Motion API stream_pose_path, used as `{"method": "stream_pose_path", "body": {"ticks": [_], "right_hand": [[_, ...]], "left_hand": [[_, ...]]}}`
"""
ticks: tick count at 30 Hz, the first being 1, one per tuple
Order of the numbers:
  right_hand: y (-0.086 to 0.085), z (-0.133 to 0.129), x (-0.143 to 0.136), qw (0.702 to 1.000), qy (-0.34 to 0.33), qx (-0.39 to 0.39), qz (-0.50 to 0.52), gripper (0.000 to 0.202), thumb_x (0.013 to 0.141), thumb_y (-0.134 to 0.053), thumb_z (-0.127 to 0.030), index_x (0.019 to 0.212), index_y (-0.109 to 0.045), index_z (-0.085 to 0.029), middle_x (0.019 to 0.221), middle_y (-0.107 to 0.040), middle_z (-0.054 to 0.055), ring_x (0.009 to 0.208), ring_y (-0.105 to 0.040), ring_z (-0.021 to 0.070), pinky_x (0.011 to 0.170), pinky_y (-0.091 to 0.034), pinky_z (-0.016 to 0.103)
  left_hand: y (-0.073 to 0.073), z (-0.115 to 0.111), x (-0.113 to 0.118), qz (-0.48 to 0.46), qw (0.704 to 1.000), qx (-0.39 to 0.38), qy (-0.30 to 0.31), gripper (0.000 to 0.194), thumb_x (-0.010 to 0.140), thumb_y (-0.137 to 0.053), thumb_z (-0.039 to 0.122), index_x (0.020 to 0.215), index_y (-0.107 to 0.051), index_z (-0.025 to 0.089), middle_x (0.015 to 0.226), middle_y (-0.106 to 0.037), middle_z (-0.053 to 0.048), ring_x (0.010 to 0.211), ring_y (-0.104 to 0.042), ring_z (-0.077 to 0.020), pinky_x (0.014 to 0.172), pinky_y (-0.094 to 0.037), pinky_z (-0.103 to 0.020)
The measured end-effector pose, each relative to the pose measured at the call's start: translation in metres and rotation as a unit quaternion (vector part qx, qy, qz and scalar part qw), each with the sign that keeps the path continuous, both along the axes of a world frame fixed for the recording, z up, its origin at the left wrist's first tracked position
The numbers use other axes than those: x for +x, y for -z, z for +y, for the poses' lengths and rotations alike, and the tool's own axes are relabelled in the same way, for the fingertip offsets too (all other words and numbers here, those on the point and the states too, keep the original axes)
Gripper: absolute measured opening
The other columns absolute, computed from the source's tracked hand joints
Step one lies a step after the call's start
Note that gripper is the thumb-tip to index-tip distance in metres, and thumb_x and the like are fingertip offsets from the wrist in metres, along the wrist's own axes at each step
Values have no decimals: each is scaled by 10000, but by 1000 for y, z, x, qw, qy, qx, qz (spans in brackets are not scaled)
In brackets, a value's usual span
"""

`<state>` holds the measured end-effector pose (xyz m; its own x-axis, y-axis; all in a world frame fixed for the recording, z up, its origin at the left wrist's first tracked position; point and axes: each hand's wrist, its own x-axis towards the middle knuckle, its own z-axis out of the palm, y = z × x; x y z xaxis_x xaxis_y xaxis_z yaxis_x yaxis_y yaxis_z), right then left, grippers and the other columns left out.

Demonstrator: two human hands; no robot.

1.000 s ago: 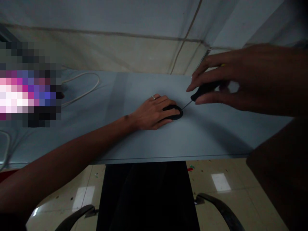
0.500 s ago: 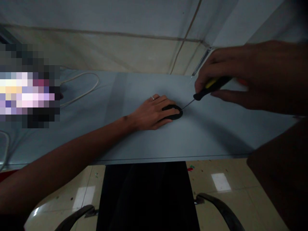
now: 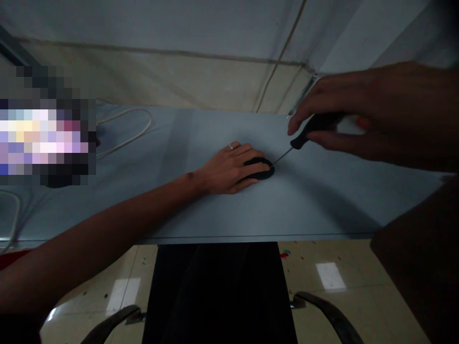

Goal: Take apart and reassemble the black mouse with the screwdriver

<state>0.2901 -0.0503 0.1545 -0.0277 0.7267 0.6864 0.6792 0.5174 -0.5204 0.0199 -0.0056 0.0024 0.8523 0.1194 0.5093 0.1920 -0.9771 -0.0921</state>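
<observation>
My left hand (image 3: 232, 168) lies over a black computer mouse (image 3: 264, 175) on the grey-blue desk, its fingers closed round the sides and a ring on one finger. In my right hand (image 3: 373, 110) is a screwdriver (image 3: 315, 128) with a dark handle, gripped loosely between thumb and fingers. Its thin shaft slants down to the left, and the tip meets the right end of the mouse near my left fingertips. Whether a screw sits under the tip cannot be seen.
A tiled wall (image 3: 215, 81) rises behind the desk (image 3: 201, 215). At the left stands a blurred-out bright screen (image 3: 43, 138), with a white cable (image 3: 143, 129) looping beside it. Chair armrests (image 3: 330, 313) flank my legs below the desk edge.
My right fingers have shifted on the screwdriver handle, which has turned so its yellow part no longer shows. The left hand still holds the mouse; the view has moved slightly.
</observation>
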Motion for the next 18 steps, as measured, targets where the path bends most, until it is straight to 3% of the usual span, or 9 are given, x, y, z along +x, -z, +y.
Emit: {"method": "stream_pose_path", "body": {"ticks": [3,5,7,9,11,14,18], "right_hand": [[2,-6,-21,1000,-3,-24,-20,258,989,-584,-583,1187,-653,-433,1018,-731,-19,973,-735,233,620,-606,376],[-1,-6,-29,991,-35,-67,-112,227,935,-654,-594,1058,-698,-408,933,-709,-15,894,-706,216,616,-560,365],[-9,-5,-28,952,-104,-95,-272,223,819,-770,-581,941,-732,-398,865,-692,-19,779,-651,194,624,-505,369],[-16,-4,-21,889,-155,-84,-422,295,737,-805,-586,969,-752,-411,918,-711,-28,703,-598,172,642,-458,383],[-20,-6,-14,863,-126,-67,-484,393,829,-672,-674,1095,-727,-389,949,-718,-23,654,-558,148,641,-421,375],[-22,-10,-14,865,-70,-57,-493,460,1003,-403,-686,1119,-687,-343,808,-687,-18,623,-517,134,664,-384,362],[-22,-9,-22,855,-118,-56,-502,539,991,-328,-728,1100,-675,-330,967,-667,31,692,-541,157,719,-407,402]], "left_hand": [[0,0,0,-4,1000,7,-1,424,1118,-389,489,1386,-601,238,1386,-652,-95,1171,-604,-245,967,-435,-408],[0,1,0,-1,1000,12,-3,425,1116,-392,492,1388,-601,241,1388,-652,-96,1172,-602,-248,966,-432,-410],[1,2,0,-4,1000,14,-4,426,1114,-396,497,1388,-600,241,1381,-655,-96,1163,-605,-248,957,-432,-409],[2,3,0,-8,1000,14,-2,428,1113,-401,499,1388,-599,237,1373,-658,-96,1160,-608,-246,950,-434,-406],[2,3,0,-12,1000,12,4,426,1114,-402,496,1385,-600,234,1376,-658,-96,1174,-607,-246,956,-434,-406],[2,3,0,-10,1000,10,3,423,1114,-403,493,1384,-601,235,1388,-654,-95,1179,-604,-246,964,-434,-408],[2,2,-1,-11,1000,18,0,414,1114,-403,490,1386,-597,244,1389,-651,-90,1168,-605,-241,961,-435,-407]]}}
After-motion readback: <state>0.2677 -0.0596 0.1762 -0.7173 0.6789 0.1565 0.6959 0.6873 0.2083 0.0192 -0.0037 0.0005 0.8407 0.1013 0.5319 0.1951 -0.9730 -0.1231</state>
